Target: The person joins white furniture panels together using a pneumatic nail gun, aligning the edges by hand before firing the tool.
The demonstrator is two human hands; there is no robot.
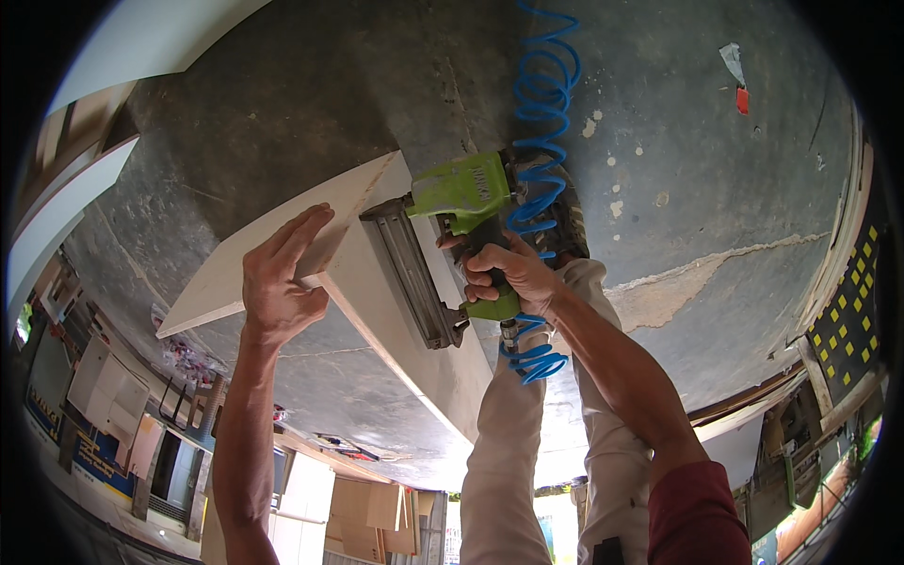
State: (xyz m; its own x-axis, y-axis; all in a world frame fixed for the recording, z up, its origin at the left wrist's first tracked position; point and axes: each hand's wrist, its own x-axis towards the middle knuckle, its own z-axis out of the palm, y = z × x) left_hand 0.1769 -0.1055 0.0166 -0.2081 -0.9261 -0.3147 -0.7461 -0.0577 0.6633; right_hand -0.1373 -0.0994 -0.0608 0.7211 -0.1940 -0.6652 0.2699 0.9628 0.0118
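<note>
Nail gun, green with a dark magazine, is above the grey floor, beside two white boards which meet in a corner. In the head view, its nose is at the board edge; I cannot tell if they touch. Blue coiled hose comes across the floor, crosses the rear of the gun and makes loops below its handle, close to the right wrist. The person's legs in light trousers stand near the gun. Toward the right edge of the floor are a small scrap with a red end and a black panel with yellow squares; at the left edge are white panels.

Raised letters are on the green body, and a blue sign carries yellow writing.

The right hand reaches up from the lower right, its fingers closed around the handle. The left hand rises almost vertically at the boards' corner, fingers extended along the edge, thumb apart.
</note>
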